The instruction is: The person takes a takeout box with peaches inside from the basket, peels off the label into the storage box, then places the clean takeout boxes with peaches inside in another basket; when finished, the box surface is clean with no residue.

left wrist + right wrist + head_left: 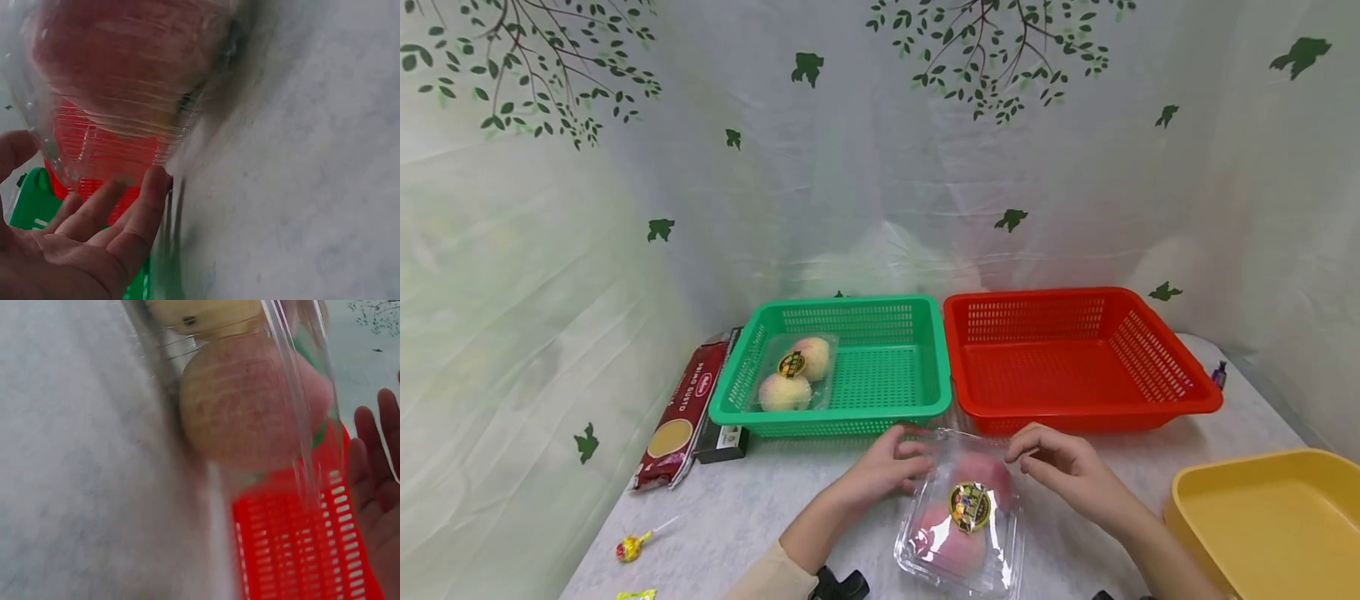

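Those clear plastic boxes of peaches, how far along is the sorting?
One clear plastic box of two peaches already lies in the green mesh basket. A second clear box of peaches sits on the table, the left hand and right hand at its far edge. The red mesh basket looks empty.

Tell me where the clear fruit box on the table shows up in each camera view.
Head: the fruit box lies bottom centre, between both hands.
Left wrist: it fills the upper left, above the fingers.
Right wrist: it runs down the upper middle.
Shared landmark: the red basket behind it.
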Demonstrator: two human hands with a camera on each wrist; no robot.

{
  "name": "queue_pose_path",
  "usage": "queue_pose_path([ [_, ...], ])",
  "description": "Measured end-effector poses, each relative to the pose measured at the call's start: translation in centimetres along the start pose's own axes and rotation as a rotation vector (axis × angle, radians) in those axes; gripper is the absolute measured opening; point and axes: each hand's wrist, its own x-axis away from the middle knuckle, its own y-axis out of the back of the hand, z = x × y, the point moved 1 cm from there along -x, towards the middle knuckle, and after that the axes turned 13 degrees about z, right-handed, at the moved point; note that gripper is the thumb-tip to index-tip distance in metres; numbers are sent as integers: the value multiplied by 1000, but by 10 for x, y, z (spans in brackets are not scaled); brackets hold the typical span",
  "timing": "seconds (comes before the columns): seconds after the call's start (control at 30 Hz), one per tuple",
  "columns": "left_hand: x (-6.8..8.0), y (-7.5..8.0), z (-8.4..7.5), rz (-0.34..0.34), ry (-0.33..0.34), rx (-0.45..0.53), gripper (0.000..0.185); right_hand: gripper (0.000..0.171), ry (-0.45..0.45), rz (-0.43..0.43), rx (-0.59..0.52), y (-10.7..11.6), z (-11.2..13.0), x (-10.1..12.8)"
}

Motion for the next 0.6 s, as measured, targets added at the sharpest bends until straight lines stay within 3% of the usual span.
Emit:
queue_pose_path([
  [0.1, -9, -3, -1, 21, -11, -14, 51, 17, 42, -10, 21, -2, 1, -8],
  [0.3, -22, -8, 1, 43, -53, -116, 47, 22, 36, 79, 49, -3, -1, -22],
  [0.43, -11, -10, 3, 60, -104, -160, 52, 28, 82, 133, 99, -4, -4, -33],
  [0.6, 20, -14, 11, 93, -152, -185, 57, 29, 44, 203, 105, -5, -8, -40],
])
